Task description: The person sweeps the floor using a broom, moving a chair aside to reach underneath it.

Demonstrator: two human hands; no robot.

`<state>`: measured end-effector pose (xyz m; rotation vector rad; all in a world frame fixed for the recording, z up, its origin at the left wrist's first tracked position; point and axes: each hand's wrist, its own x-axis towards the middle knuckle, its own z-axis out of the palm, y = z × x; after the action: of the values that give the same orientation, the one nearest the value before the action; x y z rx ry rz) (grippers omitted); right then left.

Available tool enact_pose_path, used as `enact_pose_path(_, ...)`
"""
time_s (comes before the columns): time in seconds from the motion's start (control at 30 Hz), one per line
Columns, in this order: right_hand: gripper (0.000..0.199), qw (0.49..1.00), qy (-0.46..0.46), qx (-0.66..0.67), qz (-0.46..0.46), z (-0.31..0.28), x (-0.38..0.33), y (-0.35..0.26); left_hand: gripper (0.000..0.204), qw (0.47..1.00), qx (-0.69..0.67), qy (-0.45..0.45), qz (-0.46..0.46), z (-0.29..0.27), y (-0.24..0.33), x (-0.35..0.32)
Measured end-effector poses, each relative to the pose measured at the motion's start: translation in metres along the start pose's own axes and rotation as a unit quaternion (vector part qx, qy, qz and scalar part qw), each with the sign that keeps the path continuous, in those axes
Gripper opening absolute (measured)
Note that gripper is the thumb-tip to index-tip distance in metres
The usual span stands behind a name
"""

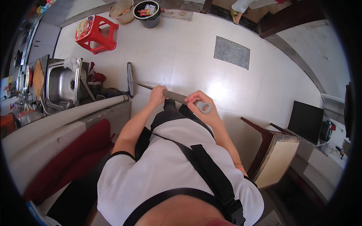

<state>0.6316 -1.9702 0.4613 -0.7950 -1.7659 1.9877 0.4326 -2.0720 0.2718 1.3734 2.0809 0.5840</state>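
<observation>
While both hands grip: bin (148, 14) with wrappers.

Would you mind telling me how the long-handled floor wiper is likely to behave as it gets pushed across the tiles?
The floor wiper probably stays stiff, since its handle runs straight from both hands to the head. It looks light: left hand and right hand grip it loosely. The narrow head should glide on the glossy floor.
</observation>
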Motion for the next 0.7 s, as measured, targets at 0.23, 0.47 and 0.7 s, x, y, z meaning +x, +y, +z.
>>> enact_pose_path(0.23, 0.005, 0.987, 0.104, -0.124, 0.021, -0.100, -0.083, 0.010, 0.014, 0.980, 0.020, -0.118, 0.162, 0.156, 0.060, 0.032)
enact_pose_path(0.47, 0.010, 0.963, 0.194, -0.183, 0.036, -0.143, -0.147, -0.076, 0.007, 0.940, -0.162, -0.168, 0.248, 0.177, 0.249, 0.064)
enact_pose_path(0.7, 0.013, 0.969, 0.093, -0.204, -0.106, -0.149, -0.120, -0.113, 0.006, 0.942, -0.111, -0.164, 0.273, 0.082, 0.263, 0.077)
